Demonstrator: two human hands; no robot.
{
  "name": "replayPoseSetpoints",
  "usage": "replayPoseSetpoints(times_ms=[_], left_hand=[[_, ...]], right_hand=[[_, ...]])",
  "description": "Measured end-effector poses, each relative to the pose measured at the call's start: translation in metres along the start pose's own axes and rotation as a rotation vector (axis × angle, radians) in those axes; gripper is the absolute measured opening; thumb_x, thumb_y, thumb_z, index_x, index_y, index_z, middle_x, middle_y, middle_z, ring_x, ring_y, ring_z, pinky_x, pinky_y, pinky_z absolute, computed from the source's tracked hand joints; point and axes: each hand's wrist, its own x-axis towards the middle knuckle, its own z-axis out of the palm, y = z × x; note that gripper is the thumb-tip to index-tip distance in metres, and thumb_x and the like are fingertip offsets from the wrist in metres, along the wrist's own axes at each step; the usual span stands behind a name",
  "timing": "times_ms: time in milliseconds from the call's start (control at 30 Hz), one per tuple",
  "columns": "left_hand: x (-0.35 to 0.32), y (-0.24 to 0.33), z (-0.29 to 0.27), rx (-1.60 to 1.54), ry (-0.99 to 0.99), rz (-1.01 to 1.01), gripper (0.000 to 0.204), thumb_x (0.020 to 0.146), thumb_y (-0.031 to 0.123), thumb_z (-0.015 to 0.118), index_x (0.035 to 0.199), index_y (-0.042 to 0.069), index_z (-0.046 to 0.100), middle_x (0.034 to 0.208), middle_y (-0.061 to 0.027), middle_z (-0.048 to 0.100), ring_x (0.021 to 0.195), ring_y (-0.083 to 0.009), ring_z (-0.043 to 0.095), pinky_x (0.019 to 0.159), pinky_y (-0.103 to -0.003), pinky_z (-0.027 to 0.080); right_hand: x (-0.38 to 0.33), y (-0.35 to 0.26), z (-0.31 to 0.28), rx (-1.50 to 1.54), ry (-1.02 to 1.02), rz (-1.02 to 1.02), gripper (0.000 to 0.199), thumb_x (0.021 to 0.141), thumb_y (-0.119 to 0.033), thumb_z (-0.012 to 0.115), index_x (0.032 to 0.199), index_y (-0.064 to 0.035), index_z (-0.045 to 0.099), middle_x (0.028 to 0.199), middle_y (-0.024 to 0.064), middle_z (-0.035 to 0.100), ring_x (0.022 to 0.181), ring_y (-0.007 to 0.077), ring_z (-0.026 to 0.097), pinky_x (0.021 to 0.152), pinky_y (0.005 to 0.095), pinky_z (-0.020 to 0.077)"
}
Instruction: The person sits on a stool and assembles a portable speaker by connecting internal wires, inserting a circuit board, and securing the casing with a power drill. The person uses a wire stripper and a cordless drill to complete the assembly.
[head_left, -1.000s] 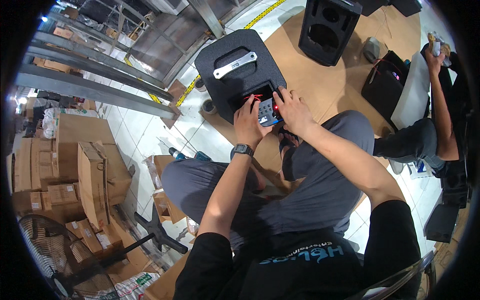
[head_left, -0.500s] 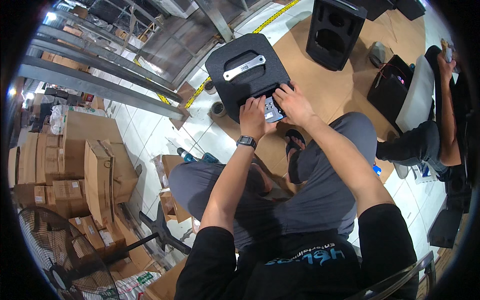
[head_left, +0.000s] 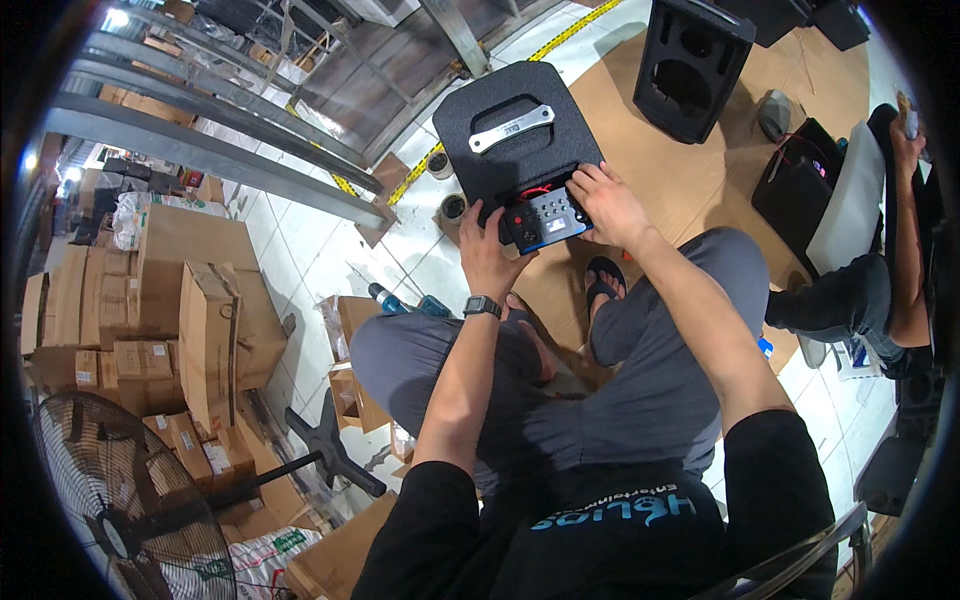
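Note:
A black speaker cabinet [head_left: 475, 157] with a silver-grey carry handle [head_left: 512, 129] stands in front of me. At its near edge is a control panel [head_left: 553, 229] with buttons, knobs, a small display and a blue lower edge. My left hand [head_left: 490, 252] grips the panel's left end, its thumb underneath. My right hand [head_left: 609, 205] closes round the right end. Red wire [head_left: 535, 190] shows between the panel and the cabinet. The panel tilts out of a dark opening; how far the wires run inside is hidden.
An empty speaker shell [head_left: 690, 75] stands on the cardboard sheet ahead. At right, another person's arm [head_left: 908, 240] is near a black cabinet [head_left: 795, 180]. A drill [head_left: 400, 300] lies left of my knee. Stacked cartons [head_left: 190, 270] and a fan [head_left: 120, 510] occupy the left.
My hands have spread to the panel's two ends. The panel now shows more of its face, and red wire has come into sight behind it. The whole view has shifted slightly.

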Motion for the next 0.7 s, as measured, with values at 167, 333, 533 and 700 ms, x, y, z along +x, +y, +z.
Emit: replayPoseSetpoints(times_ms=[167, 333, 533, 700], left_hand=[[-0.013, -0.005, 0.018, -0.25, 0.142, -0.042, 0.113, 0.07, 0.025, 0.096, 0.159, 0.007, 0.029, 0.161, -0.0231, 0.031, 0.145, -0.0377, 0.042, 0.122, -0.045, 0.035], [-0.004, -0.017, 0.036, -0.882, -0.005, -0.317, 0.12, 0.082, 0.018, 0.089, 0.166, 0.01, 0.004, 0.164, -0.0203, 0.025, 0.147, -0.0306, 0.038, 0.122, -0.043, 0.033], [-0.001, -0.018, 0.038, -0.967, -0.029, -0.345, 0.122, 0.079, 0.013, 0.089, 0.166, 0.012, 0.004, 0.161, -0.0208, 0.029, 0.144, -0.0297, 0.043, 0.116, -0.043, 0.041], [0.021, -0.027, 0.039, -1.064, 0.003, -0.571, 0.112, 0.078, 0.009, 0.09, 0.16, 0.006, 0.013, 0.151, -0.0215, 0.042, 0.137, -0.0294, 0.05, 0.113, -0.042, 0.045]], right_hand=[[0.001, 0.0, -0.002, 0.028, -0.011, 0.014, 0.077, 0.065, -0.031, 0.093, 0.13, -0.004, 0.062, 0.135, 0.0073, 0.054, 0.137, 0.0262, 0.047, 0.122, 0.0465, 0.0383], [0.001, -0.001, -0.003, 0.037, 0.014, 0.021, 0.08, 0.063, -0.03, 0.094, 0.132, -0.0041, 0.062, 0.136, 0.0073, 0.054, 0.138, 0.0264, 0.047, 0.122, 0.0462, 0.0375], [0.001, -0.001, -0.001, 0.04, -0.004, 0.037, 0.081, 0.064, -0.03, 0.094, 0.133, -0.0047, 0.061, 0.136, 0.0071, 0.053, 0.139, 0.0261, 0.045, 0.123, 0.0456, 0.037], [0.0, 0.0, -0.001, 0.063, 0.015, 0.037, 0.081, 0.063, -0.03, 0.095, 0.132, -0.0047, 0.061, 0.135, 0.007, 0.053, 0.138, 0.026, 0.046, 0.123, 0.0456, 0.0371]])
